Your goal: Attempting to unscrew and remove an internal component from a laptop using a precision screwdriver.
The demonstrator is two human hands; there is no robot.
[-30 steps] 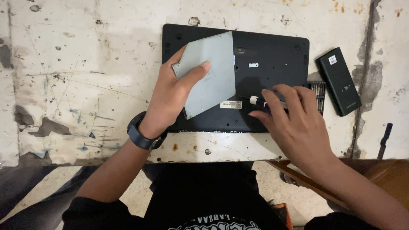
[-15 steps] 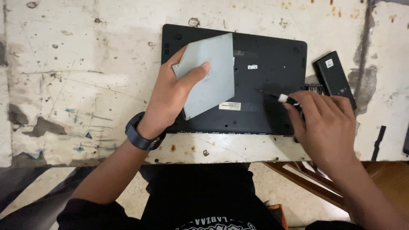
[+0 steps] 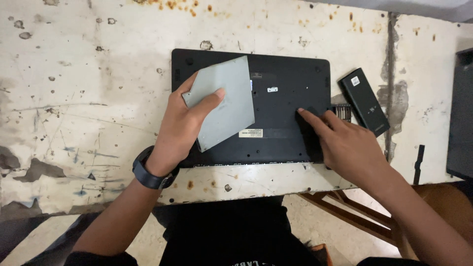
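Two hands are over a black laptop that lies bottom-up on the scarred, paint-chipped white bench, close to its near edge. The left hand, with a dark watch on its wrist, grips a flat grey rectangular panel: thumb pressed on top, the other fingers curled under the panel's left edge. The panel sits tilted across the left half of the laptop's underside, one corner pointing toward the far edge.

The right hand rests on the laptop's right half, palm down, index finger stretched out flat with its tip touching the black base near the middle right; the other fingers lie loosely beside it, and I can't see anything held in them. A small white sticker shows on the base just below the panel's lower corner.

Just beyond the laptop's right edge, a black oblong box lies at an angle on the bench, and a rack of screwdriver bits peeks out between it and the laptop, partly hidden by the right hand.
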